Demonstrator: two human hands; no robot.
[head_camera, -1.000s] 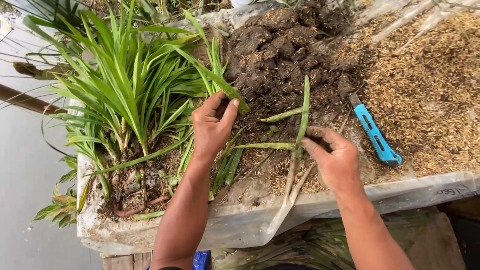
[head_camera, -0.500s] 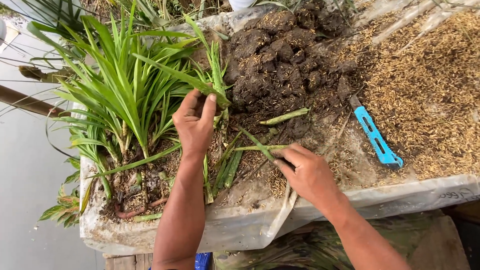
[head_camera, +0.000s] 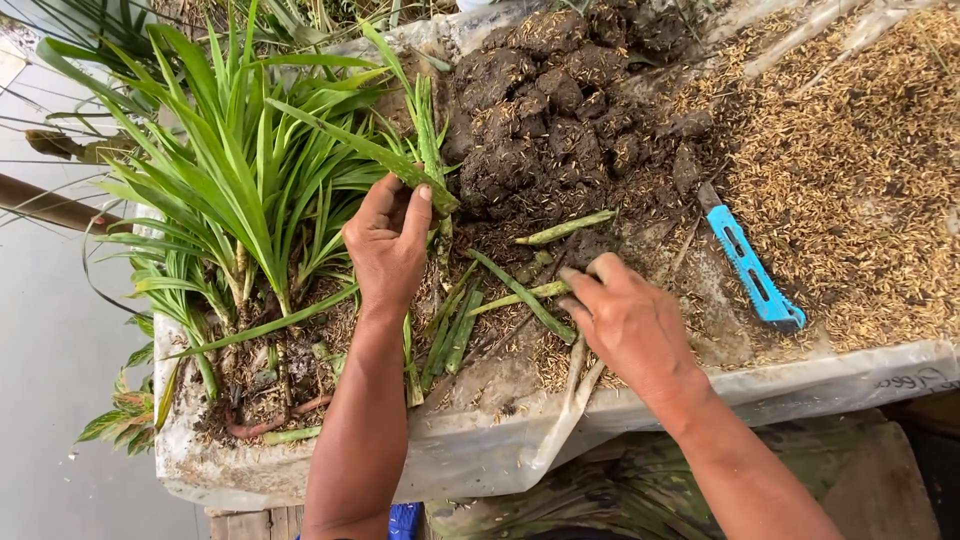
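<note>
Left hand (head_camera: 388, 240) of ours grips a green shoot (head_camera: 425, 150); our right hand (head_camera: 625, 320) pinches cut stems (head_camera: 520, 297) beside soil (head_camera: 560, 110).

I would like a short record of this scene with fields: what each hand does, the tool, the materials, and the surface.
Left hand: grips a long green leaf of a plant
Right hand: fingers on cut green stems
Tool: blue utility knife, lying untouched
Materials: dark soil clumps; dry husks
Plants: green clump at left
Surface: table covered with white plastic sheet
</note>
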